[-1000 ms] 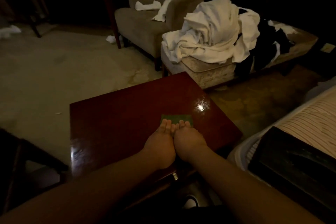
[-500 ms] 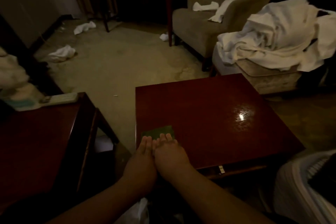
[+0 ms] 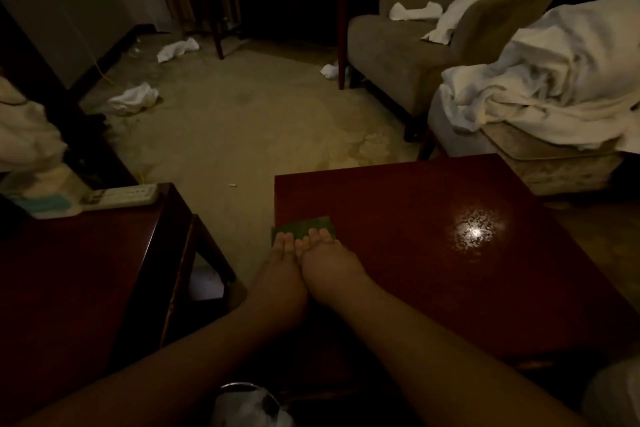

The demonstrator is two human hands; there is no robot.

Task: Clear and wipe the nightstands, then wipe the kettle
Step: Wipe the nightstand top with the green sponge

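Two hands, left hand [image 3: 280, 274] and right hand [image 3: 330, 265], are pressing straight fingers onto one flat green cloth [image 3: 302, 227], lying under the fingertips at the left edge of one glossy red-brown wooden nightstand [image 3: 450, 253].

One head-worn wide-angle camera looks forward and steeply down from above the person's forearms. It sits close over the glossy dark red wooden nightstand [image 3: 450, 253] at lower right, with a second dark red wooden nightstand [image 3: 76, 270] at lower left. Farther ahead it takes in the beige carpeted floor [image 3: 249, 121] and an olive upholstered armchair [image 3: 415, 45].
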